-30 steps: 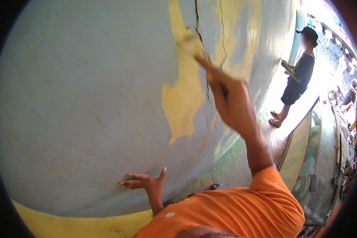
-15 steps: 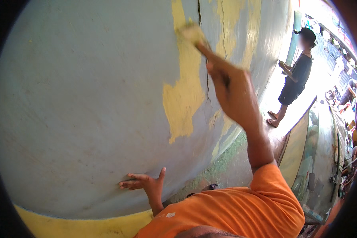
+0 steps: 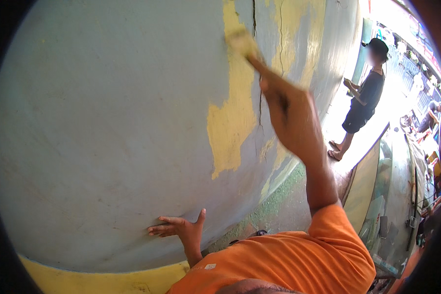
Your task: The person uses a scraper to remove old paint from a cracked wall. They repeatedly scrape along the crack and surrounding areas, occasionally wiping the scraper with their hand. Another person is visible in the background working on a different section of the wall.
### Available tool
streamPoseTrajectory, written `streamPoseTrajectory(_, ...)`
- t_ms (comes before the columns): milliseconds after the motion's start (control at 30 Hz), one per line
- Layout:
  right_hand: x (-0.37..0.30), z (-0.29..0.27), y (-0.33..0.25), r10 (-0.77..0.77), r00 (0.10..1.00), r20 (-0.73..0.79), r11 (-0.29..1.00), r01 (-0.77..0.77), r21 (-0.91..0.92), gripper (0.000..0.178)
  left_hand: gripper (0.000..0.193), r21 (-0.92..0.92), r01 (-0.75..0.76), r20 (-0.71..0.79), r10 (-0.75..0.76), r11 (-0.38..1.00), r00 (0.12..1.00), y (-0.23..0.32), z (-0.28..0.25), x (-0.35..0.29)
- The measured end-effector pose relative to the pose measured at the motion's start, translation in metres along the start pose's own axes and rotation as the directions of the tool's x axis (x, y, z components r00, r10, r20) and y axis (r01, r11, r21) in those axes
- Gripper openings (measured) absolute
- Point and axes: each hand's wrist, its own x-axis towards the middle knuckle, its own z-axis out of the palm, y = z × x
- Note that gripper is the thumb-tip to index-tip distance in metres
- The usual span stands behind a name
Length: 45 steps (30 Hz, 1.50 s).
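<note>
My right hand [image 3: 291, 112] is wrapped round the wooden handle of a paintbrush [image 3: 244, 44]. The brush is blurred, and its bristles meet a strip of yellow paint [image 3: 232, 125] on a grey wall [image 3: 108, 112]. More yellow patches lie to the right of that strip, with thin dark vertical cracks [image 3: 281, 39] running through and between them. Lower down, my left hand [image 3: 179, 228] rests against the wall with its fingers spread and nothing in it.
A person in dark clothes and a cap [image 3: 367, 98] stands at the right, near the wall's far end. Boards or sheets [image 3: 392, 206] lean at the lower right. A yellow surface [image 3: 98, 281] borders the wall below. Another person [image 3: 428, 117] is bent over at the far right.
The view has shifted slightly, so the wall's paint and cracks sit a little further right. The brush remains on the upper part of the yellow strip; my left hand stays in place.
</note>
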Motion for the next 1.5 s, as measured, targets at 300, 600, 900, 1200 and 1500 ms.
streamPoseTrajectory(300, 0.014, -0.007, -0.006, -0.077, 0.993, -0.090, 0.996, 0.073, -0.045, 0.039, 0.164, 0.064, -0.046, -0.041, 0.049, 0.997, 0.998, -0.004, -0.002, -0.005)
streamPoseTrajectory(600, 0.019, -0.008, 0.001, -0.132, 0.988, -0.086, 0.991, 0.128, -0.047, 0.038, 0.166, 0.123, -0.037, -0.088, 0.048, 0.992, 0.995, -0.005, 0.006, -0.005)
streamPoseTrajectory(900, 0.048, -0.008, -0.016, -0.121, 0.984, -0.128, 0.991, 0.112, -0.073, 0.038, 0.167, 0.184, -0.032, -0.106, 0.053, 0.982, 0.993, -0.008, 0.007, -0.004)
streamPoseTrajectory(1200, -0.171, 0.047, 0.102, 0.205, 0.944, 0.258, 0.979, -0.193, -0.072, 0.046, 0.156, 0.023, -0.023, 0.017, 0.023, 0.999, 1.000, -0.005, -0.010, -0.010)
streamPoseTrajectory(1500, -0.327, 0.009, 0.183, 0.601, 0.536, 0.593, 0.790, -0.507, -0.344, 0.045, 0.146, -0.024, -0.032, 0.012, 0.032, 0.999, 0.999, 0.004, -0.019, -0.017)
